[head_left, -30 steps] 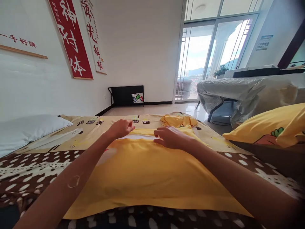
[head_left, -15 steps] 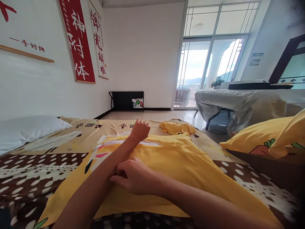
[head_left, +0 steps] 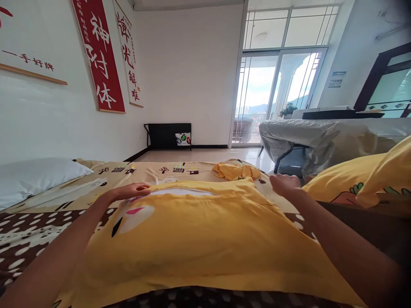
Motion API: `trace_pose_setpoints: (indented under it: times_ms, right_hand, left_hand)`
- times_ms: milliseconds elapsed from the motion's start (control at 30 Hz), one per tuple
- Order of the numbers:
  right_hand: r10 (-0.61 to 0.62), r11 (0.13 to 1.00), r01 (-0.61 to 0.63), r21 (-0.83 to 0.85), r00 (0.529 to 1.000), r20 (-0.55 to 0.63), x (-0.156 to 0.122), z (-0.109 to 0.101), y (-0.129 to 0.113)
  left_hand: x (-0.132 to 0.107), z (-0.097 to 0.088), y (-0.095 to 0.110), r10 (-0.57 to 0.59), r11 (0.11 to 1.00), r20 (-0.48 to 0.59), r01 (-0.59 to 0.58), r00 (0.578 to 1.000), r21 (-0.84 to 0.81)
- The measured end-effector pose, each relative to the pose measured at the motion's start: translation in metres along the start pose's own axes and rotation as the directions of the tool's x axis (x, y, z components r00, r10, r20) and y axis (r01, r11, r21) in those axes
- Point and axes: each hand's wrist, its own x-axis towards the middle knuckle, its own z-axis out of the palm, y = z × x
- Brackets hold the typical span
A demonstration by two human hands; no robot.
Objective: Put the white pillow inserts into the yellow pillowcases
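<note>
A yellow pillowcase (head_left: pixel 205 239) with a printed pink-and-black animal face lies spread in front of me. Along its far side is a long slit, and white material (head_left: pixel 183 192) shows through it. My left hand (head_left: pixel 132 191) rests at the far left corner of the pillowcase, fingers stretched out over its edge beside the slit. Off the far right corner, my right hand (head_left: pixel 285 185) hovers above the bed with its fingers curled in, and nothing shows in it.
A crumpled yellow cloth (head_left: pixel 236 171) lies beyond the pillowcase on the patterned bed sheet (head_left: pixel 154 171). At left is a white pillow (head_left: pixel 41 177); at right, a yellow carrot-print pillow (head_left: pixel 343 182). Farther back stands a plastic-covered table (head_left: pixel 295 130).
My hands, crossed over the middle of the pillowcase before, have swung apart: the left to the far left corner, the right out past the right side. The view has shifted slightly.
</note>
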Motion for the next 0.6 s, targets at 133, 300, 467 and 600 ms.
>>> trace_pose_setpoints:
  times_ms: [133,300,467,600]
  right_hand:
    - [0.071,0.997,-0.069,-0.025,0.992,0.105,0.002,0.006,0.006]
    - [-0.322,0.939,0.294,0.18,0.934,0.155,0.007,0.015,-0.09]
    - [-0.425,0.903,0.417,0.109,0.902,0.072,-0.007,0.016,-0.149]
    - [-0.284,0.959,0.284,0.002,0.959,0.001,-0.008,0.006,-0.143]
  left_hand:
    - [-0.003,0.006,-0.006,-0.052,0.998,0.006,0.052,0.999,0.043]
    - [0.021,0.023,0.022,-0.081,0.96,-0.195,0.129,0.977,0.247]
    - [0.026,0.026,0.035,-0.146,0.942,-0.475,0.269,0.868,0.201]
    - [0.016,0.007,0.06,-0.131,0.957,-0.723,0.276,0.679,0.086]
